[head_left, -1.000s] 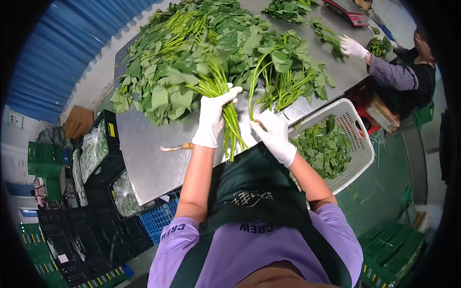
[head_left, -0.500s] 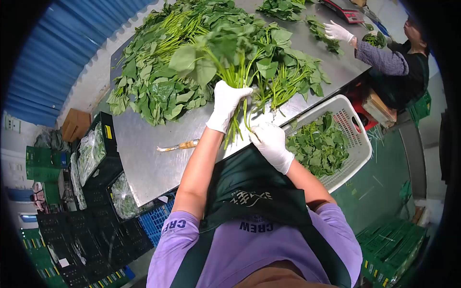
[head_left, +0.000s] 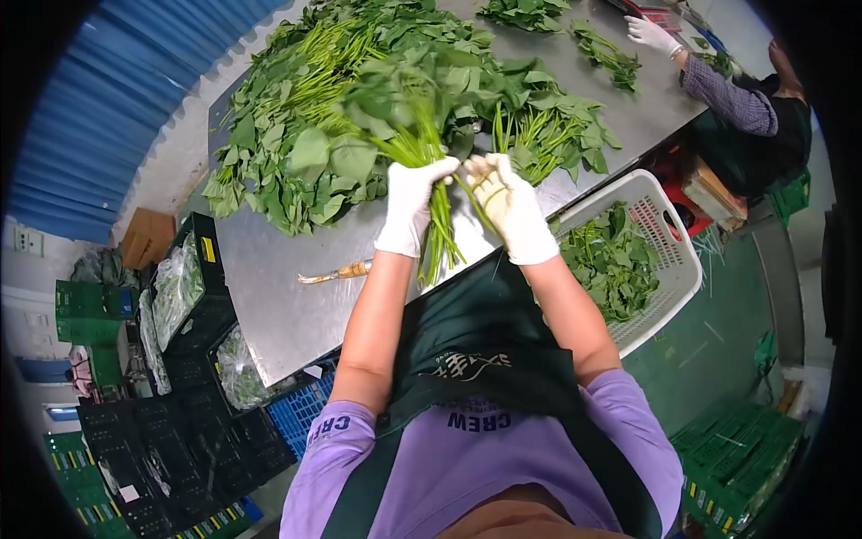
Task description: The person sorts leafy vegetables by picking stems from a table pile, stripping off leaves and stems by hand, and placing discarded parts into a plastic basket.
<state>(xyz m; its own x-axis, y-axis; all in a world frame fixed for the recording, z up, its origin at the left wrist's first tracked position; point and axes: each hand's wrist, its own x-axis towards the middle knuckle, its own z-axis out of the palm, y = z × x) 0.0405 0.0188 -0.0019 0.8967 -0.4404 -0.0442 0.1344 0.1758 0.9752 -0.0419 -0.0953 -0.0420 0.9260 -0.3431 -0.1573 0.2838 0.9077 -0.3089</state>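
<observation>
My left hand (head_left: 416, 205), white-gloved, is closed round a bunch of leafy greens (head_left: 437, 225). The leaves fan out above the fist and are blurred, and the cut stems hang below it. Close by on the right, my gloved right hand (head_left: 515, 211) is turned partly palm up with its fingers curled. A loose green stem (head_left: 474, 205) slants from the bunch into this hand; its far end is hidden. Left of the bunch, a knife (head_left: 337, 272) with a curved blade and a worn, light handle lies on the metal table (head_left: 278, 314).
A big heap of greens (head_left: 305, 153) covers the table's far left, with a smaller pile (head_left: 548, 144) on the right. A white basket (head_left: 687, 278) of leaves stands at my right. Across the table is a co-worker's gloved hand (head_left: 654, 36). Black crates (head_left: 180, 440) stand at lower left.
My right hand has moved up beside the left fist and turned its palm upward. The held bunch has shifted slightly left and down. The co-worker's hand has drawn away from the greens.
</observation>
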